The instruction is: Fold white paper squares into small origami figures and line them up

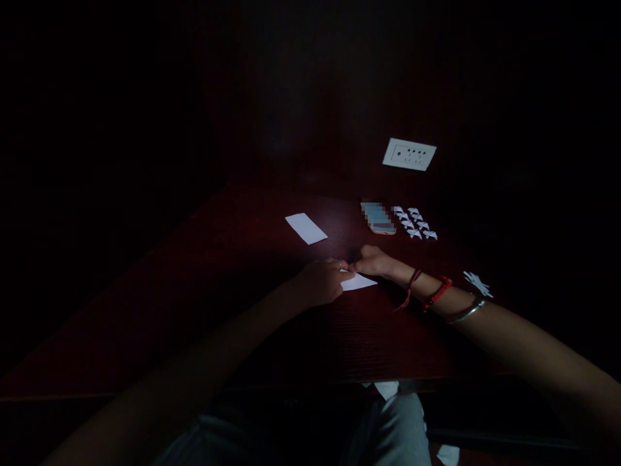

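Observation:
A white piece of paper (359,282) lies on the dark red table, one pointed corner showing to the right; the rest is covered by my hands. My left hand (321,282), with a ring on one finger, is closed over the paper's left part and presses it. The fingers of my right hand (372,261) are curled in at the paper's upper edge, close to the left fingertips. Beyond them rests a stack or sheet of white paper (306,228). Small folded white paper pieces (414,223) stand in two rows at the back right.
A phone (379,218) lies left of the folded pieces. Thin pale strips (478,284) are piled beyond my right forearm. A wall socket (410,155) is above the table (233,259). White scraps show below the front edge, one paper scrap (447,454) low on the right.

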The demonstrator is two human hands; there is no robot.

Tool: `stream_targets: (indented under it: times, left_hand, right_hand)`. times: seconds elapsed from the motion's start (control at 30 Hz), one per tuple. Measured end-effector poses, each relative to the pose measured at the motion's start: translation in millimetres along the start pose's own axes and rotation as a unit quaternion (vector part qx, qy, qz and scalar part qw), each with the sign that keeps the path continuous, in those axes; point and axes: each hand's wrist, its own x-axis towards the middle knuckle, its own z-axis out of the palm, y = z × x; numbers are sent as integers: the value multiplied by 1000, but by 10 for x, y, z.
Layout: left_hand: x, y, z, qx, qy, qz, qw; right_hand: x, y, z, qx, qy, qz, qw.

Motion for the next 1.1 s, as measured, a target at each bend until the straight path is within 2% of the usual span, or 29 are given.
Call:
stream_targets:
  times: [0.33, 0.43, 0.57, 0.63, 0.9, 1.1]
  left_hand:
    - [-31, -30, 2, -3, -17, -14, 1000]
    - [-38, -15, -15, -5, -20, -18, 1000]
    - [-44, 19, -39, -1, -27, -28, 999]
    - [-44, 26, -38, 1, -27, -27, 999]
    - [-41, 19, 23, -3, -23, -24, 999]
    - [-47, 38, -4, -13, -32, -27, 999]
  right_hand:
    - [-29, 32, -8, 3, 6, -9, 1000]
    - [-7, 100, 8, 73, -28, -16, 997]
    - [25, 193, 16, 221, -101, -39, 969]
    - [32, 210, 8, 242, -124, -45, 961]
    - [11, 99, -54, 169, -131, -58, 975]
    - [107, 111, -67, 107, -158, -126, 973]
